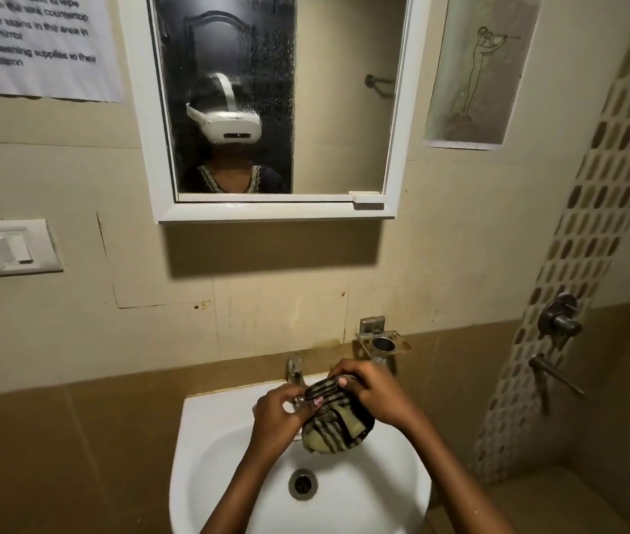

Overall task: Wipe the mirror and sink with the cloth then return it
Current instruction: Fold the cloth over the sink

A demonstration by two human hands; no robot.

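A striped yellow-and-black cloth (334, 422) is bunched up over the back of the white sink (213, 449), just under the tap (294, 368). My left hand (280, 412) pinches its left edge beside the tap spout. My right hand (373, 395) grips the cloth from the top right. Above, the white-framed mirror (344, 109) hangs on the wall, with water spots down its middle.
The drain (302, 483) lies in the basin's middle. A metal holder (382, 343) is fixed to the wall right of the tap. Shower valves (560, 321) stick out at the right. A switch plate (5, 248) and a printed notice (36, 44) are on the left wall.
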